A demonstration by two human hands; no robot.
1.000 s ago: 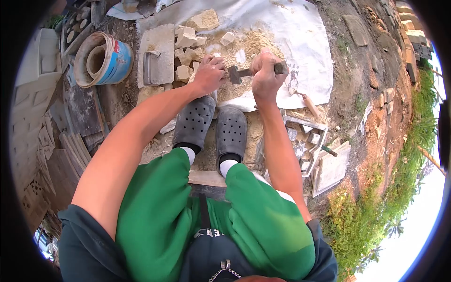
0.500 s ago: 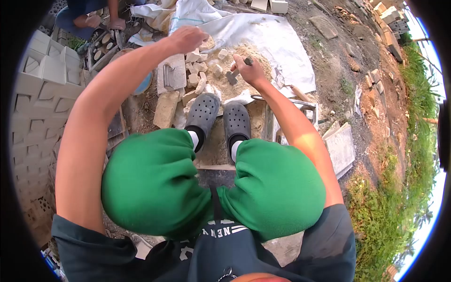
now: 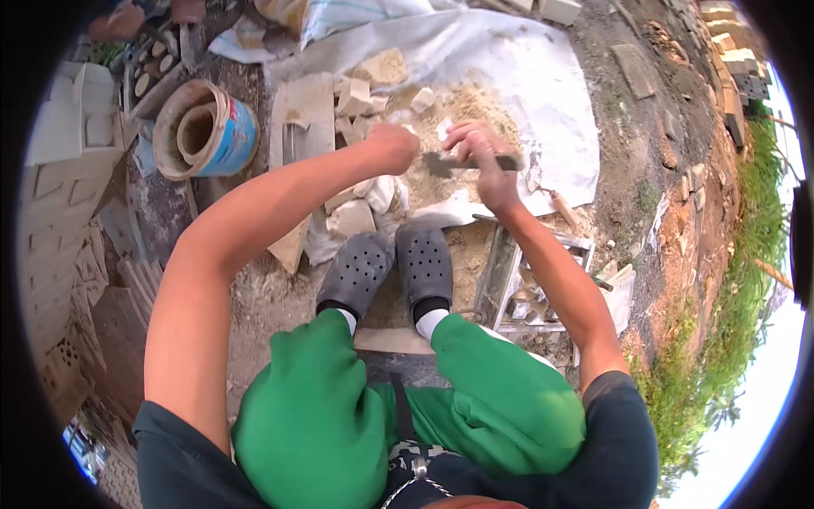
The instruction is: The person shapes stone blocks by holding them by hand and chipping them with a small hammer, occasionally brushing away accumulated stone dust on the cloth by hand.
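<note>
My left hand (image 3: 395,149) is closed above the heap of pale stone pieces, around something I cannot make out. To its right, my right hand (image 3: 485,161) holds a hammer (image 3: 454,165), whose dark head is blurred and points left toward my left hand. A small white chip (image 3: 444,128) shows beside my right fingers. Below both hands lie pale stone chunks (image 3: 356,97) and sandy crumbs (image 3: 483,97) on a white sheet (image 3: 555,110). A flat board (image 3: 303,102) lies left of the chunks.
A blue-and-white bucket (image 3: 233,140) stands at the left. A metal frame (image 3: 530,288) sits right of my grey shoes (image 3: 356,267). Stacked pale blocks (image 3: 59,195) line the far left. A co-worker's hands (image 3: 119,23) show at the top left.
My left hand has moved down and right, closer to my right hand. The hammer has turned sideways. The view has shifted, bringing the bucket and metal frame into fuller sight.
</note>
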